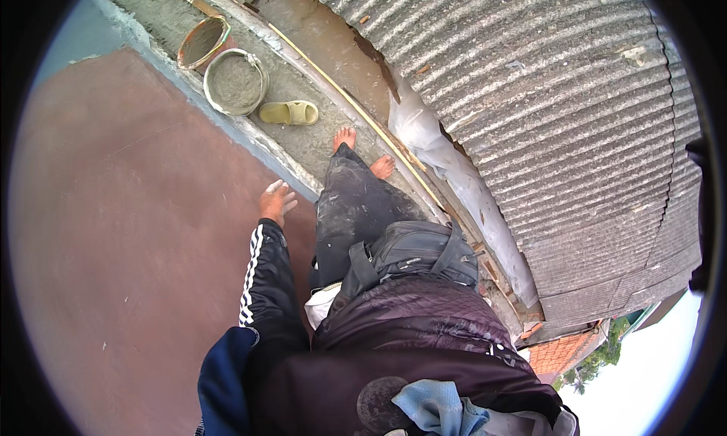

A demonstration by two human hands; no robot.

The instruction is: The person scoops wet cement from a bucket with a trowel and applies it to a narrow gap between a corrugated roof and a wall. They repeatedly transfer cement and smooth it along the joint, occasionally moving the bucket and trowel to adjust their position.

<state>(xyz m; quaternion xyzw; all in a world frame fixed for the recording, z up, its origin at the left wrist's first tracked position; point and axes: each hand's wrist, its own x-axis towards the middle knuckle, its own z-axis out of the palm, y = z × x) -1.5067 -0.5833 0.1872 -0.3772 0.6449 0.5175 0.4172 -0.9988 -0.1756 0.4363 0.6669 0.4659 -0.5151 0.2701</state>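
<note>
My left hand (279, 201) hangs low beside my leg, over the edge of a smooth reddish-brown surface (151, 231). Its fingers are apart and hold nothing, and the fingertips look whitened. My right hand is out of view. Ahead of my bare feet a single yellowish-green slipper (288, 113) lies on the grey ledge. Just beyond it stands a round bucket (258, 95) full of grey mortar-like material. A second, reddish bucket (223, 40) tilts against it at the far side. A black bag (416, 250) is strapped at my waist.
A corrugated grey roof (560, 148) spreads along the right. Between it and the narrow ledge (307, 152) run a thin yellowish pole (341, 91) and crumpled pale sheeting (454, 175). A whitish strip (254, 144) borders the reddish-brown surface. Orange brickwork (560, 353) shows at the lower right.
</note>
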